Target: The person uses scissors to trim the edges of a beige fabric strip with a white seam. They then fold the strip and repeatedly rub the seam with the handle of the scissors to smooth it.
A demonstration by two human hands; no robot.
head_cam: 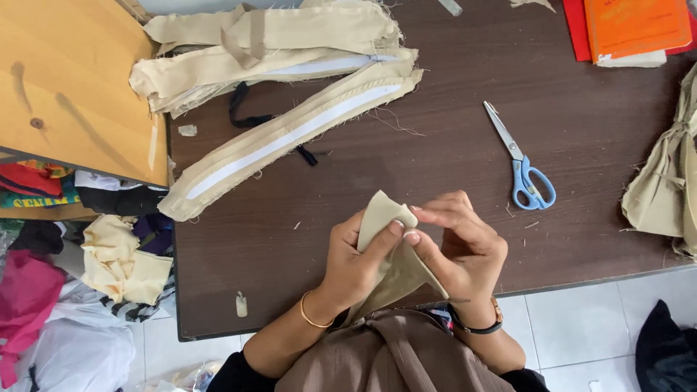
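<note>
Both hands closed on beige cloth (388, 254): left hand (356, 265) pinches folded edge, right hand (461, 243) fingertips grip beside it. Scissors (524, 163) up-right of right hand.

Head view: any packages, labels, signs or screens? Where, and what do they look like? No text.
Orange book or packet: top right corner of the dark brown table, flat, rectangular, printed cover.
Red folder or sheet: beneath the orange one, its edge showing at the left.
White pad: under both, lower edge showing.
Printed fabric: left edge, under the wooden board, green and yellow.
No screens or signs.
</note>
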